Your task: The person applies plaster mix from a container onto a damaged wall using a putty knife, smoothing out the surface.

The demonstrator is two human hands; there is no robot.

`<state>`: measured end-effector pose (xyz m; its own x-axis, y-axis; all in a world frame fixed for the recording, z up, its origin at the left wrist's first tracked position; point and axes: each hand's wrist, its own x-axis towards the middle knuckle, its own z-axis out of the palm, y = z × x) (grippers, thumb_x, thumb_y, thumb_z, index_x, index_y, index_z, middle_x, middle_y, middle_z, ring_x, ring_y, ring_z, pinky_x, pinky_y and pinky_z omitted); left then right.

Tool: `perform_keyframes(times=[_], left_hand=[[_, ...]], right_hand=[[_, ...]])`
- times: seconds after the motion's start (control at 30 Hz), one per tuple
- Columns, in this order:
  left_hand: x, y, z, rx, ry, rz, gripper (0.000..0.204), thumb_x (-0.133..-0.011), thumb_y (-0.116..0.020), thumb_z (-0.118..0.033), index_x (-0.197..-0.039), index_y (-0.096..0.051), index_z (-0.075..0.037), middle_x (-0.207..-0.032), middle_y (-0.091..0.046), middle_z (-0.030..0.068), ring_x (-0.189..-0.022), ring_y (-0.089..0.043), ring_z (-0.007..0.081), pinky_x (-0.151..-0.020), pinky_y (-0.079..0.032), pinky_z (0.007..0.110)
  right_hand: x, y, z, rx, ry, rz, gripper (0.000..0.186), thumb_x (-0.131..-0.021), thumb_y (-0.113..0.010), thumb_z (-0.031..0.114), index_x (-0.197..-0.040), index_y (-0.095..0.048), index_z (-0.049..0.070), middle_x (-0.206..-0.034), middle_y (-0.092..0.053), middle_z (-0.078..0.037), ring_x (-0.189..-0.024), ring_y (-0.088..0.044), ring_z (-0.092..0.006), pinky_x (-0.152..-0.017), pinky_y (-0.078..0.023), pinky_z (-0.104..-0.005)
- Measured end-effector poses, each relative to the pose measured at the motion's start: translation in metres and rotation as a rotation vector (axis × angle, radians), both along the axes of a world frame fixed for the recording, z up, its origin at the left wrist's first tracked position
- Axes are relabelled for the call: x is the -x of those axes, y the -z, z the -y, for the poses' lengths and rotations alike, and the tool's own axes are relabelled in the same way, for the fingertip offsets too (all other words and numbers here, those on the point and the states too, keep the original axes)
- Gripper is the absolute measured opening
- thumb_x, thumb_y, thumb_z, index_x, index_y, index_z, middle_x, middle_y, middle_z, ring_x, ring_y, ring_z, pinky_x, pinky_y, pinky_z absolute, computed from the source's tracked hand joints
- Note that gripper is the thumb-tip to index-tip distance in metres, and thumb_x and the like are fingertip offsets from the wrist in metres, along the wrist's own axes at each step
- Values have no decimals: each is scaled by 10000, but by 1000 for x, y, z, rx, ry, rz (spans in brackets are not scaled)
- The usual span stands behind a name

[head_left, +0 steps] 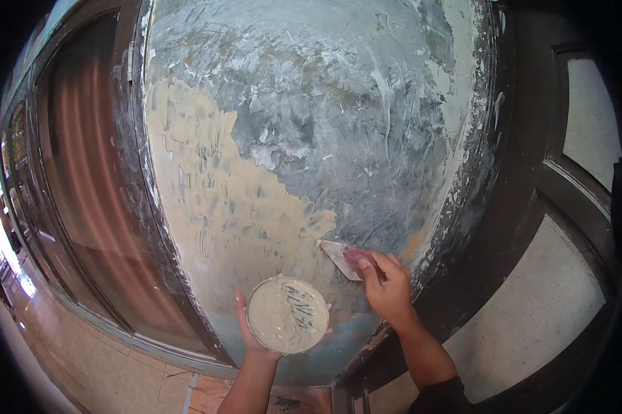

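Observation:
My right hand (388,284) grips a putty knife (343,258) with a pale, smeared blade and a reddish part near the fingers. The blade's edge meets the wall at the lower border of a cream putty patch. In my left hand (254,338) rests a round tub (287,314) of cream putty, its surface streaked and grooved; the fingers wrap its sides and partly hide beneath it. Cream putty (207,179) covers the left and lower part of the wall. Bare grey wall (324,117), scuffed with white patches, spreads above and to the right.
At the left stands a dark-framed glass panel (83,138) with a reddish curtain behind it. A dark wooden door (525,179) with pale panels (531,310) borders the wall on the right. Tiled floor (97,338) shows at the lower left.

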<state>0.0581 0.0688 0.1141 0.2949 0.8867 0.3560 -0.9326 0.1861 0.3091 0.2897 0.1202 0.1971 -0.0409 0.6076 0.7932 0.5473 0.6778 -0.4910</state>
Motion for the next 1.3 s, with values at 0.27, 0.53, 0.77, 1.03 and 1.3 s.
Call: perform_keyframes(times=[0.27,0.53,0.77,1.03,1.3], left_hand=[[9,28,10,107,-52,52,1012,-866,-346,-916,-1551,-442,-178,-1565,-451,220,-1355,-427,630,-990,-301,902],[17,38,16,129,-156,-14,972,-885,-364,-890,-1534,-462,-173,-1544,-468,229,-1329,-453,623,-964,-310,913],[26,39,22,122,-156,-22,997,-865,-383,-903,-1540,-451,-173,-1533,-472,239,-1321,-451,638,-962,-310,914],[32,41,27,147,18,319,980,-875,-390,-886,-1534,-459,-164,-1536,-472,241,-1328,-440,642,-967,-290,923],[31,40,28,84,-140,-4,957,-872,-406,-884,-1519,-487,-183,-1545,-462,251,-1333,-431,647,-977,-281,921]], right_hand=[[-18,7,-28,47,-103,-209,218,-982,-701,94,-1141,-713,-55,-964,-753,-135,-848,-698,-185,-750,-550,-307],[-14,10,-36,79,-118,-171,232,-1012,-680,89,-1183,-698,-67,-1014,-756,-73,-915,-677,-100,-801,-549,-262],[-18,8,-40,75,-198,-250,214,-1017,-671,90,-1161,-686,-68,-989,-744,-59,-878,-662,-86,-772,-536,-252],[-19,-8,-42,120,-182,-411,206,-1015,-663,91,-1145,-692,-67,-1012,-747,-72,-908,-678,-121,-808,-536,-276],[-19,-16,-53,106,-174,-297,224,-1029,-661,122,-1176,-683,-46,-991,-735,-44,-872,-661,-99,-787,-537,-268]])
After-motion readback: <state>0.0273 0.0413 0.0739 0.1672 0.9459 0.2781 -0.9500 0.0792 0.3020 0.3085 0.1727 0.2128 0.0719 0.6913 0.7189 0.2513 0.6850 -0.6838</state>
